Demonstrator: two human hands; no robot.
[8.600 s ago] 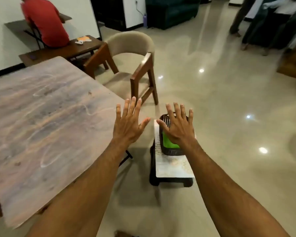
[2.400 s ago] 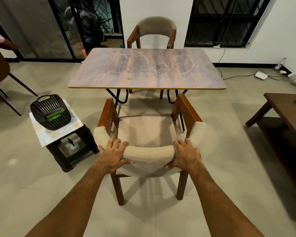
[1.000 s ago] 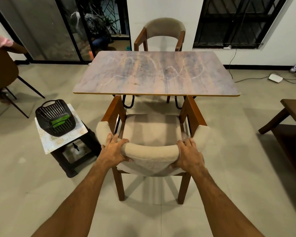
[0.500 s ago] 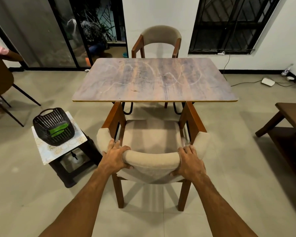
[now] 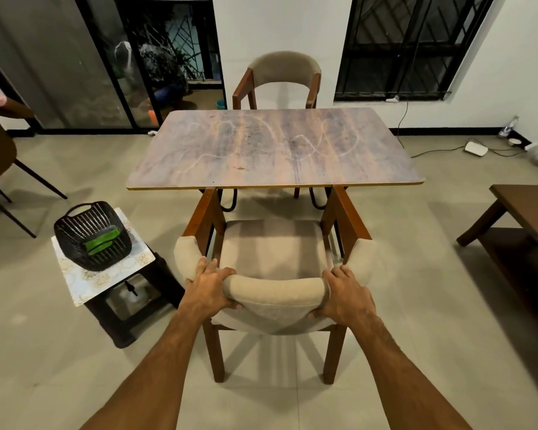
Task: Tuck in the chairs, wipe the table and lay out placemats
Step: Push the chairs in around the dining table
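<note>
Near chair (image 5: 274, 252): beige, upright, backrest gripped by fingers (image 5: 211, 267), armrest fronts at desk edge.
Desk (image 5: 274, 147): streaked wood-grain top, beyond fingers.

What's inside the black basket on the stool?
The black basket holds a bright green item that lies flat, perhaps a folded cloth or mat, though its kind is unclear. The basket's walls and the item itself hide anything underneath.

A single wide-angle view sits on the person's head, above and just behind the near chair (image 5: 274, 259), looking forward and down. The left hand (image 5: 207, 291) and right hand (image 5: 345, 294) on its backrest sit in the lower middle, close to the lens. Beyond lie the table (image 5: 274, 147), the far chair (image 5: 284, 68) and the wall (image 5: 280, 26), which the view faces squarely.
</note>
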